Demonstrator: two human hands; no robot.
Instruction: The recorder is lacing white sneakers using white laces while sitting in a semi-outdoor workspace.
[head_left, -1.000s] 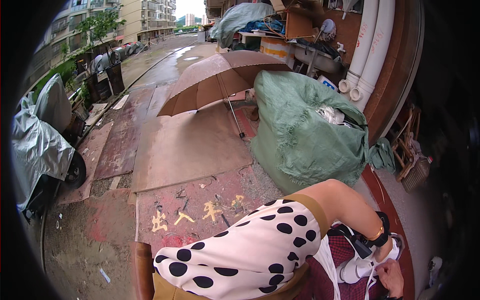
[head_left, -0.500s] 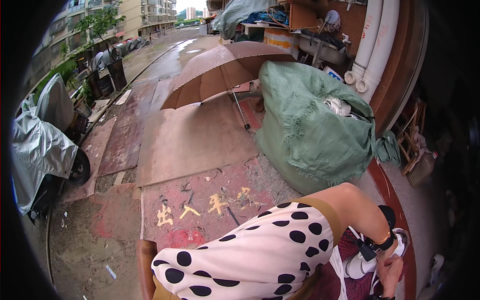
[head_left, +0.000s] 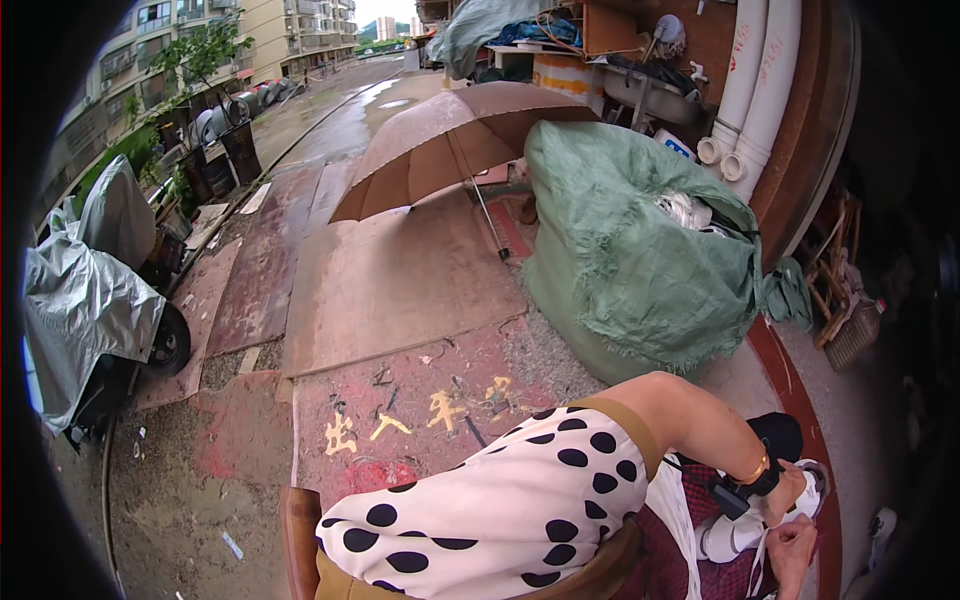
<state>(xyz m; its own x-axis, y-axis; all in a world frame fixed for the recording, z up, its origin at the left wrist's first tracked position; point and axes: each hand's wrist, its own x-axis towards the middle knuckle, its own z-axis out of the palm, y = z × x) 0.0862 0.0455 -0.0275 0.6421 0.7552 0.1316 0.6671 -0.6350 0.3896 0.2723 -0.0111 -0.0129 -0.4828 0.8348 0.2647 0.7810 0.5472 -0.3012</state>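
Note:
My left arm, in a polka-dot sleeve, reaches across to the lower right. My left hand point(head_left: 788, 491), past a gold bracelet and a black wrist device, lies against white material; its fingers are mostly hidden. Just below it, my right hand point(head_left: 791, 550) has its fingers drawn together on white cord-like material, though the exact piece cannot be made out. Beneath both hands, a white rounded object point(head_left: 722, 541) rests on dark red checked cloth point(head_left: 655, 560). Loose white strips point(head_left: 680, 515) hang beside it.
A large green woven sack point(head_left: 640, 260) with white stringy material in its mouth stands ahead. Behind it leans an open brown umbrella point(head_left: 450, 135) over flat boards point(head_left: 400, 290). White pipes point(head_left: 750, 90) run down the right wall. A covered motorbike point(head_left: 100, 300) is at left.
The view has shifted slightly. My hands stay close together over the white object, with my right fingers turned a little and my left wrist rotated slightly.

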